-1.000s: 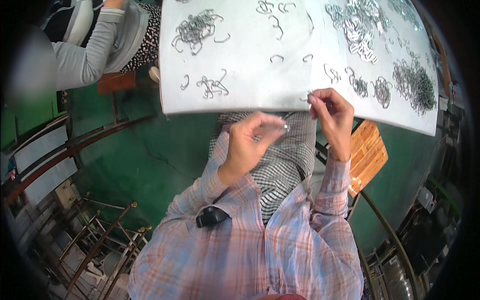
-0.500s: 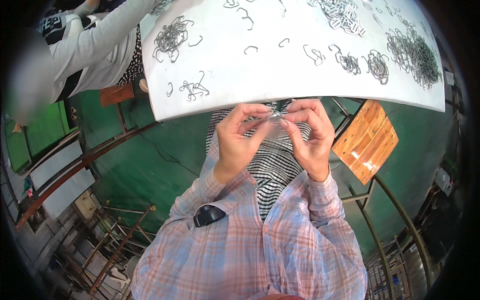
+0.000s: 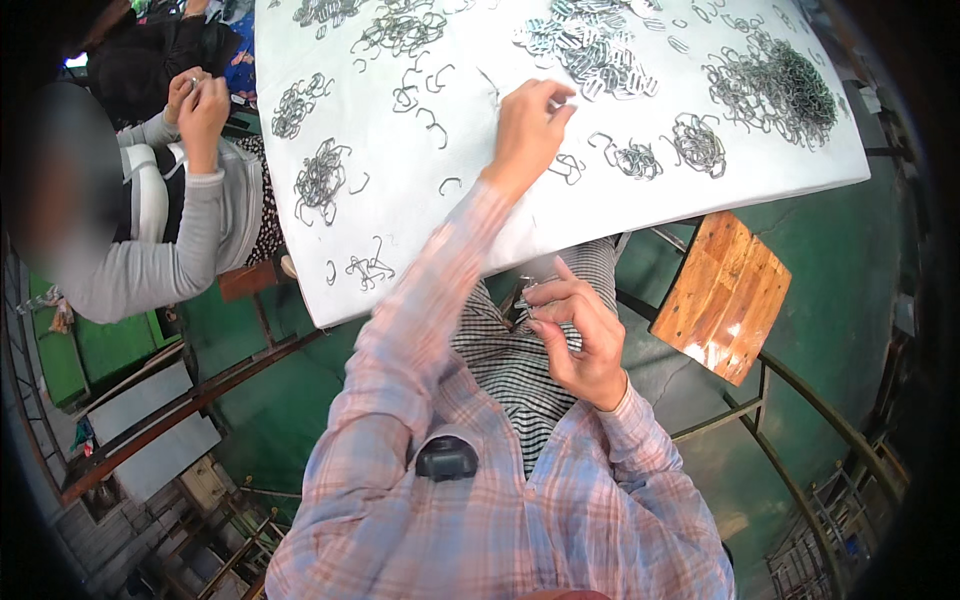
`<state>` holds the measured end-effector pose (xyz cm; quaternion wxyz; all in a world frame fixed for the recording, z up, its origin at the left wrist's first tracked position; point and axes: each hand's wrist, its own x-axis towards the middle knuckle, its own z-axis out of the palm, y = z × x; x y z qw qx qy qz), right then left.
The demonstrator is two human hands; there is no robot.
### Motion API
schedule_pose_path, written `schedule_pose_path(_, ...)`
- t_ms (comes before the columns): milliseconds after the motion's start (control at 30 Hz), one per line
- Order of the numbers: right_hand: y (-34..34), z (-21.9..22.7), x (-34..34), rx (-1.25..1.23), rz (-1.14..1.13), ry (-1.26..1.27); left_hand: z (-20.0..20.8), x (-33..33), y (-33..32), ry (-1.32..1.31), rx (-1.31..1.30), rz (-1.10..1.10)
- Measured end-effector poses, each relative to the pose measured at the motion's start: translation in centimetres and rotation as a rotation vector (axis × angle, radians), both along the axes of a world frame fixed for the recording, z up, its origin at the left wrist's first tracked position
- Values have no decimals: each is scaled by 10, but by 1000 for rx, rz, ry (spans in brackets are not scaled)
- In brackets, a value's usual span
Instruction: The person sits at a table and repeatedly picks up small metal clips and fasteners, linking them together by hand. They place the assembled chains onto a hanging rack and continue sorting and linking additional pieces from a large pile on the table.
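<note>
My left hand (image 3: pixel 527 130) is stretched out over the white table, thumb and fingertips apart, and I see nothing between them. Just beyond it lies a heap of flat slotted metal buckles (image 3: pixel 612 72). Below the table's near edge, over my striped clothing, my right hand (image 3: pixel 582 340) pinches a small shiny metal piece (image 3: pixel 527 284); its exact shape is too small to tell. Bent wire loops (image 3: pixel 566 168) lie on the table just right of my left wrist.
On the white table (image 3: pixel 410 225) are several piles of bent wire loops, the largest wire pile (image 3: pixel 780 95) at the right. A person (image 3: pixel 190 200) sits at the left, hands raised together. A wooden stool (image 3: pixel 725 298) stands at the right beside metal rails.
My hands have parted. The left has moved forward over the table near the buckles; the right stays low with the small metal piece. The view has shifted, and the person's hands at left now show.
</note>
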<state>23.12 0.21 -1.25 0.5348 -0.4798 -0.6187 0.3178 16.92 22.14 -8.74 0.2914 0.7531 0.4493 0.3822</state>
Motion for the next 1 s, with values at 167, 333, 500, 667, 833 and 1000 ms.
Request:
schedule_pose_path(167, -4, -2, 3, 11, -55, -9, -11, 51, 21, 320, 134, 211)
schedule_pose_path(333, -4, -9, 8, 5, -88, -30, 16, -11, -24, -200, -474, -59)
schedule_pose_path(500, 0, -19, 5, -18, -92, -57, 68, -90, -116, -164, -704, -57)
schedule_pose_path(667, 4, -24, -1, -11, -98, -160, 93, -107, -153, -41, -572, -52)
schedule_pose_path(833, 4, -25, -10, -5, -114, -231, 104, -113, -165, -19, -475, -34)
schedule_pose_path(1000, 6, -22, -17, -13, -6, -199, 105, -128, -176, -27, -301, -9)
